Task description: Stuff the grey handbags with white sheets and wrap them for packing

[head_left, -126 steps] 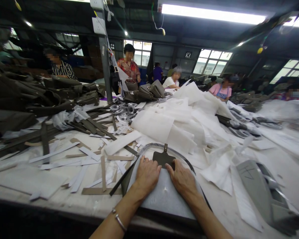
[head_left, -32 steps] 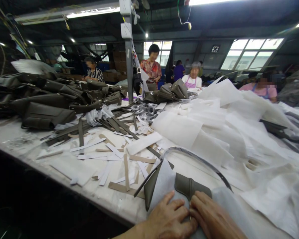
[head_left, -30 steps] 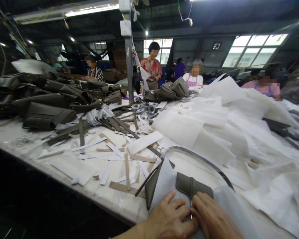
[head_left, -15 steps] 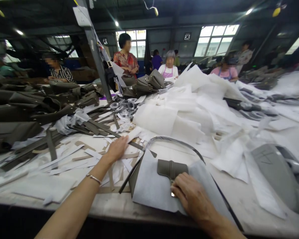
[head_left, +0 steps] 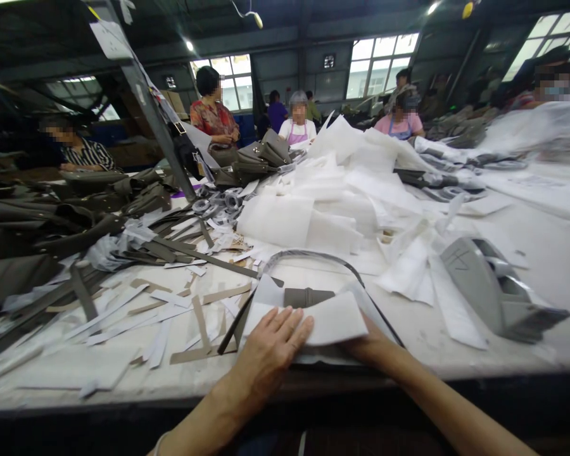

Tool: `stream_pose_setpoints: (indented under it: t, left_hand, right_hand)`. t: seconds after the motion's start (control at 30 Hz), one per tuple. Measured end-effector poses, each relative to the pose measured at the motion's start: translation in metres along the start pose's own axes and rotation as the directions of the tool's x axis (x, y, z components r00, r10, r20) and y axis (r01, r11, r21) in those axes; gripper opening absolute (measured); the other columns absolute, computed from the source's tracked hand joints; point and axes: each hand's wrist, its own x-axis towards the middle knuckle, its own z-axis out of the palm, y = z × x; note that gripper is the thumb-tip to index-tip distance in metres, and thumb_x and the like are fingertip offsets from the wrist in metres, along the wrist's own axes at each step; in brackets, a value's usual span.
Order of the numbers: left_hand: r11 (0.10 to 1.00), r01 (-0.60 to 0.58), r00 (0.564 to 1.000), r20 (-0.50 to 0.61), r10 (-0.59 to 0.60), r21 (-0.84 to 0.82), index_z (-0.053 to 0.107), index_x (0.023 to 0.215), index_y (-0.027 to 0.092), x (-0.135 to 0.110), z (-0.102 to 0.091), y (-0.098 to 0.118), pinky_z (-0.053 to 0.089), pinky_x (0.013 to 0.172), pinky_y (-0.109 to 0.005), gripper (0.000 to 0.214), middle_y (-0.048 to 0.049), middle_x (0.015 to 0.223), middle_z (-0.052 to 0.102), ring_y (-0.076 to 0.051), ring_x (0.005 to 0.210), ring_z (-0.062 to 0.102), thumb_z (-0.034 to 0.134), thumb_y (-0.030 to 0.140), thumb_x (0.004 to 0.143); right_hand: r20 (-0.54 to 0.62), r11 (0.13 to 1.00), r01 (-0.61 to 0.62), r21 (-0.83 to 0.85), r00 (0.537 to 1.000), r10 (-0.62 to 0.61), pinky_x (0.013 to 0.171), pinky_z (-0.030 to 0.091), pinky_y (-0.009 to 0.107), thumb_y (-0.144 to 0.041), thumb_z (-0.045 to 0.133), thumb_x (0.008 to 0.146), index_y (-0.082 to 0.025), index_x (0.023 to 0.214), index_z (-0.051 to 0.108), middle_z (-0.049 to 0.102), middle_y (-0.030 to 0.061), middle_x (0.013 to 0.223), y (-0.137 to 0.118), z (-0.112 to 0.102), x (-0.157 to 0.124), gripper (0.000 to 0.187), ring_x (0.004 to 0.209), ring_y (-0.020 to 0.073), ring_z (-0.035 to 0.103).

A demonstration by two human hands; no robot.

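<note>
A handbag lies on the table, with a grey-green flap [head_left: 308,297], pale wrapping sheets [head_left: 268,292] and a plastic-covered handle [head_left: 313,254] arching behind. Across the flap is a white padding sheet [head_left: 335,322], its right part raised. My left hand [head_left: 273,345] rests on the sheet's left side, fingers stretched out flat; its thumb cannot be made out. From the right, my right hand [head_left: 368,342] reaches in at the sheet's right end. Its fingers are hidden beneath the sheet, so their grip does not show. The flap's clasp is covered.
Strips of paper and brown material [head_left: 202,323] litter the table on the left. Behind them are dark bags [head_left: 38,221]. A heap of white sheets [head_left: 308,215] rises beyond the handbag. Another grey bag [head_left: 479,285] sits right. Several people work across the table.
My left hand has come from the scraps at left onto the handbag, bringing the white padding sheet over the flap. My right hand has left the clasp and is now partly under the sheet.
</note>
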Motion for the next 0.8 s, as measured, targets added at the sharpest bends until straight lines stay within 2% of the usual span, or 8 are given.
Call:
stream_pose_setpoints:
  t: [0.1, 0.17, 0.23, 0.3, 0.4, 0.5, 0.6, 0.8]
  left_hand:
    - [0.999, -0.015, 0.998, 0.056, 0.013, 0.035, 0.044, 0.144, 0.018, -0.009, 0.017, 0.004, 0.043, 0.106, -0.044, 0.048, -0.0085, 0.139, 0.058, -0.025, 0.125, 0.054, 0.038, 0.015, 0.096]
    - [0.998, -0.027, 0.997, 0.074, 0.023, 0.057, 0.044, 0.143, 0.017, -0.009, 0.017, 0.002, 0.042, 0.106, -0.046, 0.047, -0.0093, 0.139, 0.058, -0.026, 0.126, 0.054, 0.037, 0.015, 0.097]
    - [0.996, -0.042, 0.997, 0.068, 0.037, 0.083, 0.044, 0.142, 0.016, -0.004, 0.012, 0.001, 0.041, 0.106, -0.047, 0.045, -0.0101, 0.139, 0.057, -0.027, 0.126, 0.053, 0.036, 0.017, 0.098]
    - [0.992, -0.078, 0.996, 0.053, 0.073, 0.104, 0.044, 0.142, 0.014, 0.001, 0.008, 0.003, 0.040, 0.106, -0.047, 0.044, -0.0116, 0.140, 0.056, -0.027, 0.127, 0.053, 0.035, 0.018, 0.099]
    - [0.987, -0.105, 0.994, 0.027, 0.103, 0.124, 0.046, 0.139, 0.012, 0.007, 0.009, 0.009, 0.042, 0.105, -0.043, 0.041, -0.0128, 0.136, 0.059, -0.026, 0.124, 0.056, 0.036, 0.020, 0.100]
    - [0.987, -0.054, 0.999, 0.015, 0.052, 0.150, 0.051, 0.134, 0.011, 0.009, 0.019, 0.021, 0.046, 0.099, -0.039, 0.037, -0.0139, 0.127, 0.065, -0.025, 0.115, 0.062, 0.039, 0.020, 0.100]
    - [0.985, 0.001, 1.000, 0.005, -0.002, 0.174, 0.051, 0.132, 0.006, 0.008, 0.030, 0.033, 0.049, 0.097, -0.039, 0.037, -0.0184, 0.123, 0.066, -0.026, 0.111, 0.065, 0.040, 0.017, 0.098]
    - [0.998, 0.063, 0.998, -0.019, -0.063, 0.004, 0.047, 0.136, 0.008, -0.002, 0.030, 0.034, 0.048, 0.101, -0.038, 0.044, -0.0174, 0.133, 0.060, -0.025, 0.122, 0.058, 0.043, 0.012, 0.092]
  right_hand:
    - [0.121, 0.944, -0.212, 0.252, 0.975, 0.187, 0.063, 0.057, 0.032, -0.044, 0.071, 0.080, -0.018, 0.093, 0.071, 0.075, 0.0041, 0.084, 0.002, -0.015, 0.003, 0.030, 0.071, 0.0195, 0.069]
    - [0.060, 0.780, -0.362, 0.511, 0.920, 0.387, 0.070, 0.058, 0.034, -0.045, 0.073, 0.076, -0.018, 0.101, 0.070, 0.075, 0.0060, 0.091, 0.002, -0.019, 0.004, 0.036, 0.079, 0.0219, 0.071]
    - [-0.070, 0.643, -0.313, 0.699, 0.865, 0.497, 0.080, 0.057, 0.038, -0.047, 0.073, 0.076, -0.018, 0.104, 0.068, 0.074, 0.0061, 0.093, 0.002, -0.019, 0.003, 0.041, 0.083, 0.0217, 0.071]
    - [-0.194, 0.643, -0.205, 0.738, 0.848, 0.493, 0.088, 0.055, 0.040, -0.051, 0.071, 0.078, -0.018, 0.102, 0.068, 0.074, 0.0057, 0.091, 0.001, -0.018, 0.000, 0.040, 0.085, 0.0214, 0.071]
    - [-0.317, 0.850, -0.162, 0.502, 0.880, 0.354, 0.088, 0.054, 0.039, -0.049, 0.069, 0.083, -0.019, 0.092, 0.071, 0.074, 0.0060, 0.089, -0.005, -0.017, -0.005, 0.031, 0.086, 0.0221, 0.069]
    - [-0.274, 0.999, 0.016, 0.047, 0.962, -0.002, 0.081, 0.054, 0.036, -0.037, 0.065, 0.089, -0.021, 0.087, 0.072, 0.074, 0.0056, 0.085, -0.020, -0.018, -0.008, 0.018, 0.083, 0.0212, 0.067]
    - [-0.005, 0.925, 0.285, -0.251, 0.955, -0.296, 0.087, 0.052, 0.038, -0.024, 0.056, 0.094, -0.022, 0.094, 0.071, 0.073, 0.0049, 0.087, -0.039, -0.021, -0.011, 0.015, 0.085, 0.0201, 0.067]
    - [0.337, 0.777, 0.373, -0.508, 0.916, -0.220, 0.105, 0.047, 0.047, -0.023, 0.072, 0.079, -0.015, 0.133, 0.054, 0.061, 0.0174, 0.133, -0.038, -0.016, -0.045, 0.057, 0.121, 0.0310, 0.059]
